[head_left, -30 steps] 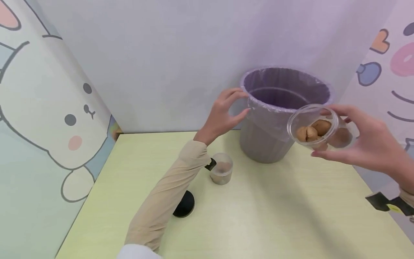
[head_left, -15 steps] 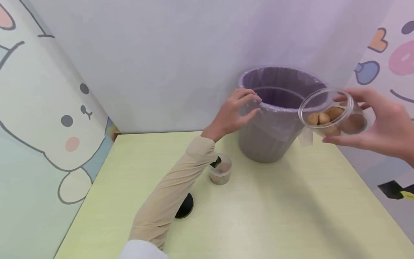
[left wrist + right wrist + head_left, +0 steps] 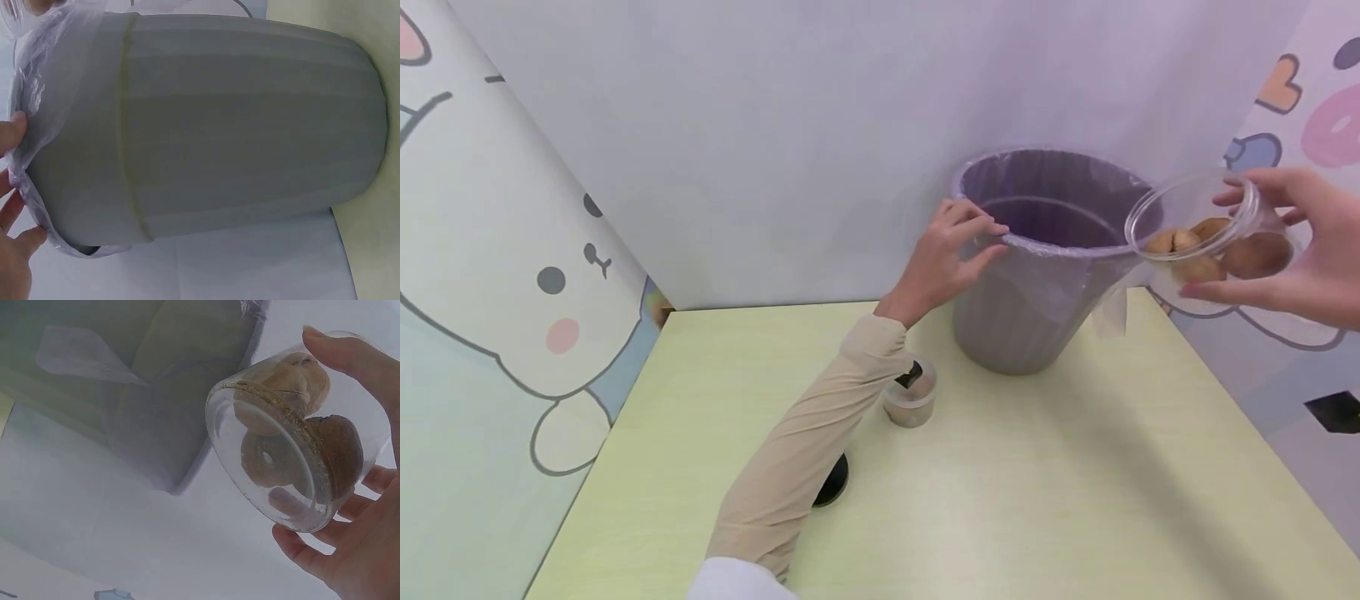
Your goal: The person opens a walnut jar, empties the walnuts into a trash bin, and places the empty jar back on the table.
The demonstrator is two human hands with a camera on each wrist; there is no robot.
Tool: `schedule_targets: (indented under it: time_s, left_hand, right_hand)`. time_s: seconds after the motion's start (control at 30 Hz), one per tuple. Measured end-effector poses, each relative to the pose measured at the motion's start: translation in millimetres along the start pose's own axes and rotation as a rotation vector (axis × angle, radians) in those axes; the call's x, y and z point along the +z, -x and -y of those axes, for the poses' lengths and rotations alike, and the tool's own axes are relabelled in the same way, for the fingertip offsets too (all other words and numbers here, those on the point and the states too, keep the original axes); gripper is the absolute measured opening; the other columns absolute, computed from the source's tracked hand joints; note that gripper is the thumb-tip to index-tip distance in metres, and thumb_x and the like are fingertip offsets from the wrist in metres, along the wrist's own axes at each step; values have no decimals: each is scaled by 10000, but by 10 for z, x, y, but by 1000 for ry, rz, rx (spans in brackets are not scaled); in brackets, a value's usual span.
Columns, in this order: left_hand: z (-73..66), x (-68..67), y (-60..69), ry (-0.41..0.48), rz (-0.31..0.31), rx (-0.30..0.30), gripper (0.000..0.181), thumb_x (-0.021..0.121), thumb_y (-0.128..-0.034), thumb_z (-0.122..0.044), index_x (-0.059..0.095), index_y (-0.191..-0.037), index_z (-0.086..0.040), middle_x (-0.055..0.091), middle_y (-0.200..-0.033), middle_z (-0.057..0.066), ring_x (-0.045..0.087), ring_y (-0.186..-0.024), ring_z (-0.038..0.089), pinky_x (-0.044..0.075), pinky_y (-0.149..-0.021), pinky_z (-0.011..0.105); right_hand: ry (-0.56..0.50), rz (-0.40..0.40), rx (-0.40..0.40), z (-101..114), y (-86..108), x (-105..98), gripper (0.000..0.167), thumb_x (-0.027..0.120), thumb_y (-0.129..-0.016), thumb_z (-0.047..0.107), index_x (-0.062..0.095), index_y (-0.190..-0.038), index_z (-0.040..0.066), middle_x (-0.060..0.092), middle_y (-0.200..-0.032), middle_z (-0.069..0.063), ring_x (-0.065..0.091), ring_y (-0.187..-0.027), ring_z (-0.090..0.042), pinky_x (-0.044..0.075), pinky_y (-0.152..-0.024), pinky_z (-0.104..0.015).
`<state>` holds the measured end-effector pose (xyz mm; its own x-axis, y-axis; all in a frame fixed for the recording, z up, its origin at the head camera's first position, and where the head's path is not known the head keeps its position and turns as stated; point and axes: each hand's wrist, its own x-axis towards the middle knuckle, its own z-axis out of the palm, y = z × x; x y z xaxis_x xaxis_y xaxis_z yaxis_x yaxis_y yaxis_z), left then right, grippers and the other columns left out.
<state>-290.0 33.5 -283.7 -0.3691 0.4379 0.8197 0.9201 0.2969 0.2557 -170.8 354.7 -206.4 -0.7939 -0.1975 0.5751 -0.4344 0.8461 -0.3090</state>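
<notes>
My right hand (image 3: 1311,250) grips a clear round cup (image 3: 1262,208), tilted with its mouth toward the bin. Several brown walnuts (image 3: 1258,254) lie inside the cup; the right wrist view shows crumbs along its base. The grey bin (image 3: 1015,325) stands upright, lined with a thin translucent bag (image 3: 1052,275) folded over its rim. At the bin's near left rim is my left hand (image 3: 936,262), its fingertips on the bag's edge. In the left wrist view those fingers (image 3: 12,134) touch the liner.
A second clear cup (image 3: 910,408) stands on the pale yellow-green table (image 3: 1000,517), beside my left wrist. Partly under the left sleeve (image 3: 812,442) lies a black round object (image 3: 833,482). White wall sheets with cartoon drawings stand behind and at both sides.
My right hand has moved right and upward with the cup, the walnuts still inside. My left hand has shifted slightly right along the bin's rim.
</notes>
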Motion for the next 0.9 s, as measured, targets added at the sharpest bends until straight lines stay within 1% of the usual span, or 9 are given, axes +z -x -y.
schedule_targets:
  time_s: [0.27, 0.37, 0.47, 0.53, 0.57, 0.63, 0.7, 0.8, 0.9]
  left_hand:
    - [5, -27, 1, 41, -37, -10, 222, 759, -812, -196, 746, -988, -61, 598, -903, 28, 479, -908, 187, 374, -843, 227]
    - [1, -21, -1, 47, -43, -14, 219, 763, -808, -194, 748, -983, -63, 595, -894, 23, 475, -895, 183, 373, -829, 229]
    - [-7, -10, -9, 56, -44, -18, 214, 767, -803, -195, 751, -974, -66, 595, -886, 19, 473, -886, 178, 372, -822, 226]
    - [-15, -4, -18, 58, -43, -19, 215, 768, -802, -200, 752, -971, -69, 594, -882, 19, 473, -881, 177, 372, -820, 222]
    - [-18, -3, -22, 58, -42, -19, 217, 769, -801, -201, 752, -970, -67, 594, -880, 20, 475, -882, 178, 372, -820, 221]
    - [-26, -2, -28, 54, -40, -23, 218, 769, -801, -205, 752, -970, -68, 591, -875, 19, 475, -879, 176, 373, -816, 218]
    - [-31, -6, -29, 49, -40, -26, 218, 769, -800, -206, 752, -969, -68, 589, -873, 20, 475, -873, 175, 373, -811, 218]
    - [-35, -11, -24, 46, -39, -32, 215, 768, -802, -202, 751, -968, -66, 591, -874, 20, 474, -869, 174, 371, -808, 216]
    - [-39, -13, -19, 45, -40, -35, 216, 769, -802, -197, 751, -970, -63, 597, -876, 22, 475, -872, 173, 372, -810, 212]
  right_hand:
    - [23, 47, 55, -76, -115, -40, 912, 927, -475, 85, 479, -1267, 46, 439, -993, 251, 360, -893, 123, 231, -814, -95]
    - [11, 39, 69, -116, -142, -45, 857, 925, -478, 88, 500, -1217, 175, 447, -976, 259, 369, -880, 135, 236, -813, -102]
    - [-4, 12, 66, -153, -159, -45, 889, 926, -442, 72, 471, -1166, 316, 430, -938, 329, 392, -855, 142, 237, -769, -115]
    - [7, 4, 70, -170, -167, -47, 916, 931, -426, 81, 489, -1202, 284, 418, -930, 339, 385, -847, 146, 231, -742, -120]
    - [14, 2, 72, -174, -173, -48, 918, 933, -418, 86, 507, -1218, 230, 420, -925, 319, 379, -841, 145, 228, -731, -124]
    - [36, 13, 80, -174, -189, -53, 952, 937, -418, 97, 507, -1267, 93, 477, -956, 197, 364, -830, 130, 227, -713, -119]
    - [62, 27, 83, -171, -210, -60, 1014, 942, -418, 119, 469, -1307, 2, 494, -963, 79, 349, -817, 120, 230, -692, -110]
    - [81, 44, 80, -154, -237, -69, 1042, 945, -422, 129, 448, -1325, -21, 493, -965, -86, 339, -801, 110, 237, -662, -98]
    - [81, 47, 78, -157, -243, -66, 1052, 939, -438, 121, 430, -1350, -8, 493, -982, -108, 333, -819, 116, 234, -706, -89]
